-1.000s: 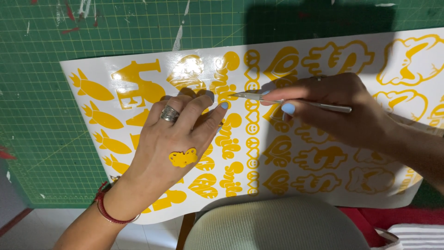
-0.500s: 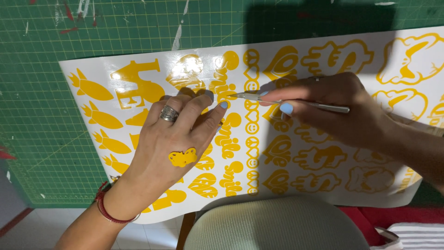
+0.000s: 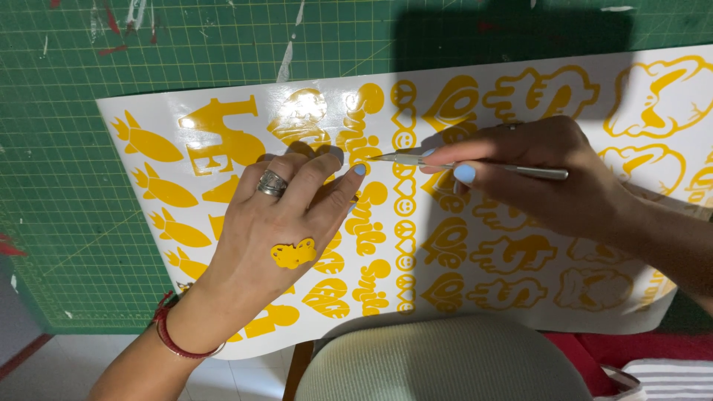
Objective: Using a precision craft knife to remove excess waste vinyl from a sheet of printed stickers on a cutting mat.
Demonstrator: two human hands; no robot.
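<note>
A white backing sheet [image 3: 445,223] covered with yellow cut-out stickers lies on a green cutting mat [image 3: 67,186]. My left hand [image 3: 278,230] presses flat on the sheet, fingers spread, a ring on one finger and a small yellow scrap [image 3: 293,254] stuck to its back. My right hand [image 3: 535,174] grips a thin metal craft knife [image 3: 475,165] like a pen. The blade tip touches the sheet just right of my left fingertips, at a column of yellow lettering [image 3: 364,141].
The gridded mat reaches past the sheet to the left and top, with paint smears and scraps on it. A pale ribbed cushion [image 3: 445,364] sits at the bottom edge, red and striped fabric [image 3: 646,364] to its right. White floor shows at bottom left.
Almost nothing differs. The knife tip and my right hand have shifted very slightly on the sheet; my left hand stays pressed in place.
</note>
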